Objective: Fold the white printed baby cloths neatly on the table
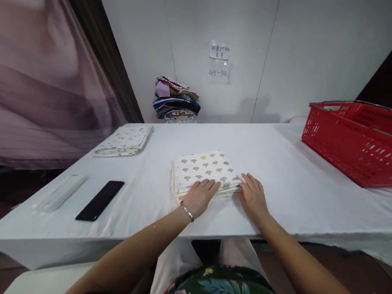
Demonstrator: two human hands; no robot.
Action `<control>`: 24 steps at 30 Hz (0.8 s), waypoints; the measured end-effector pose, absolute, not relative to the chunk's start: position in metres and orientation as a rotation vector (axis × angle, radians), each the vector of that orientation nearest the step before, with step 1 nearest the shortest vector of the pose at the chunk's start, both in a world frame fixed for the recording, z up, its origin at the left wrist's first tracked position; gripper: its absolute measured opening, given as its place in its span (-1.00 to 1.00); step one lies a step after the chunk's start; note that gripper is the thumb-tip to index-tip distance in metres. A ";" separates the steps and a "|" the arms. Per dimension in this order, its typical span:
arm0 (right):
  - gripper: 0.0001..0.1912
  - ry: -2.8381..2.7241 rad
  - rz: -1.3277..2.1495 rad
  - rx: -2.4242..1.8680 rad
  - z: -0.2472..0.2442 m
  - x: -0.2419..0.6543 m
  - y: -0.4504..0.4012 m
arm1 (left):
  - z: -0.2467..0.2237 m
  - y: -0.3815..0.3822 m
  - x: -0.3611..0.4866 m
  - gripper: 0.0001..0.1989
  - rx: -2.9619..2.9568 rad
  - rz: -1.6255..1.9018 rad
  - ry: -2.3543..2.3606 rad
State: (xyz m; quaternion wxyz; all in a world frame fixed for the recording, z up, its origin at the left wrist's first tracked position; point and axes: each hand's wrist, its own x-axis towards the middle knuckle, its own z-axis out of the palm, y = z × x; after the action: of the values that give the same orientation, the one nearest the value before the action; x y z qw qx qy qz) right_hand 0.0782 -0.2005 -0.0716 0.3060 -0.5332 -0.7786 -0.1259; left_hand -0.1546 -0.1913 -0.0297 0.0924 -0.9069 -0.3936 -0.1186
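Resting the left hand [199,198] palm-down over the near edge of the folded mushroom-print cloth [203,164], around the middle of the white-draped worktop [276,158] — fingers close together, laid on the top layer, with a bracelet [187,212] at the wrist. Touching the same cloth's right near corner with the right hand [253,201], fingers stretched out and slightly parted; cannot tell whether pinching the layers. Over to the left, a second folded cloth [124,140] near the worktop's side edge, then, closer in, a black phone [100,201] beside a slim white case [64,192]. Beyond the far edge, by the wall, a pile of folded textiles [176,101] — and higher up, two paper labels [219,50], with "45-50" on the lower. Far right, a red basket [359,144] with metal handles.
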 end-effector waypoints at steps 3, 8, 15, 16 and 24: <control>-0.81 -2.100 -0.336 -1.388 -0.072 0.080 -0.198 | -0.032 -0.189 -0.159 -0.49 -2.670 -0.344 -1.167; -0.80 -2.101 -0.266 -1.335 -0.077 0.089 -0.197 | -0.037 -0.192 -0.172 -0.50 -2.647 -0.348 -1.209; -0.80 -2.050 -0.164 -1.318 -0.075 0.092 -0.199 | -0.034 -0.199 -0.191 -0.50 -2.598 -0.433 -1.309; -0.80 -2.048 -0.160 -1.337 -0.075 0.092 -0.200 | -0.034 -0.200 -0.194 -0.49 -2.593 -0.437 -1.327; -0.83 -2.051 -0.114 -1.447 -0.077 0.092 -0.203 | -0.041 -0.215 -0.214 -0.47 -2.463 -0.543 -1.549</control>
State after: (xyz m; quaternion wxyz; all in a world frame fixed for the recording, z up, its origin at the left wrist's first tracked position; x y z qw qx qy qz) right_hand 0.0923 -0.2026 -0.0772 0.3094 -0.5477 -0.7761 -0.0430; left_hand -0.2141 -0.2151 -0.0410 0.0907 -0.8286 -0.5213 -0.1828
